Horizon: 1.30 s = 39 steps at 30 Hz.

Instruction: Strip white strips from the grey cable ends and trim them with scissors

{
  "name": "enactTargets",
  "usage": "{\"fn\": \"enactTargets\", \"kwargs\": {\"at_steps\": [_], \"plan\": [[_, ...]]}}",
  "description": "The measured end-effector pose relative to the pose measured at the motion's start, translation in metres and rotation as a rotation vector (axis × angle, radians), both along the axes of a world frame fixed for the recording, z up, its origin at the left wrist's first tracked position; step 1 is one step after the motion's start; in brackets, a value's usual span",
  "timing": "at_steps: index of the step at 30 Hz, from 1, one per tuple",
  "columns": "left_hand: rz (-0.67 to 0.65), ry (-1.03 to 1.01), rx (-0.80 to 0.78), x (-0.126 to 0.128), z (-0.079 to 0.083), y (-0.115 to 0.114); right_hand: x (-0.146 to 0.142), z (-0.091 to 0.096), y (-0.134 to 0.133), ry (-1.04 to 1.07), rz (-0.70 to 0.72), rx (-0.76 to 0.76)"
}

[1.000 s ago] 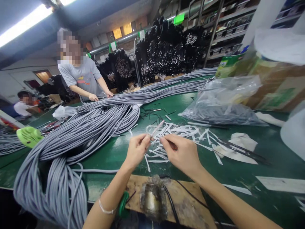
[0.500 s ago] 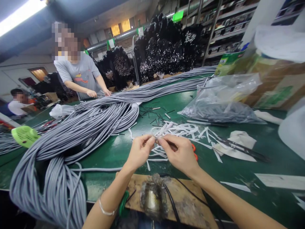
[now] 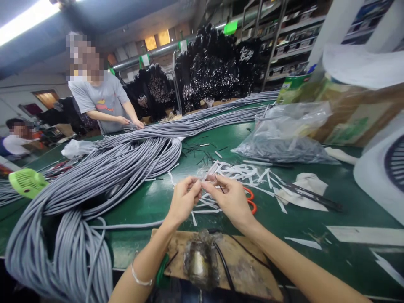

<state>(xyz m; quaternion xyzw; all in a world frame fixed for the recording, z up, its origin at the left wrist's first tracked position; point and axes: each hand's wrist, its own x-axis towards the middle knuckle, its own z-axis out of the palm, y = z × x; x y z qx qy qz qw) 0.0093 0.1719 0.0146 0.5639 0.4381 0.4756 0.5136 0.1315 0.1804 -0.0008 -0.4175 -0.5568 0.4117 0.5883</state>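
Observation:
My left hand (image 3: 184,200) and my right hand (image 3: 229,198) meet fingertip to fingertip above the green table (image 3: 148,202), both pinched on a small thin piece between them, too small to name. Just beyond them lies a heap of white paper strips (image 3: 240,174). Orange scissor handles (image 3: 251,200) peek out from behind my right hand. A single grey cable (image 3: 126,226) runs along the table under my left wrist.
A big bundle of grey cables (image 3: 104,172) fills the left side and stretches to the far end. A wooden board with a metal fixture (image 3: 198,261) sits at the near edge. A clear plastic bag (image 3: 287,134), cardboard boxes (image 3: 356,113) and a white fan (image 3: 385,168) stand right. Another person (image 3: 101,101) works at the cables opposite.
My hands have come together, from a short gap to touching fingertips. The thin strip that stuck up from my left hand no longer shows. The view has shifted slightly right.

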Motion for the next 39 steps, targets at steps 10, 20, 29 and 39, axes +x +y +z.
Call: {"fn": "enactTargets", "kwargs": {"at_steps": [10, 20, 29, 39], "plan": [[-0.024, -0.124, -0.105, -0.006, 0.012, 0.001, 0.010, -0.004, 0.012, 0.166, -0.078, -0.183], [0.174, -0.152, 0.037, -0.006, 0.011, 0.002, 0.006, 0.003, -0.010, -0.373, -0.089, 0.259], [0.158, -0.033, 0.075, -0.003, 0.009, 0.002, 0.007, 0.005, -0.011, -0.394, -0.130, 0.344], [0.308, 0.467, 0.496, 0.000, 0.004, -0.005, 0.013, 0.003, -0.016, -0.605, -0.366, 0.863]]}}
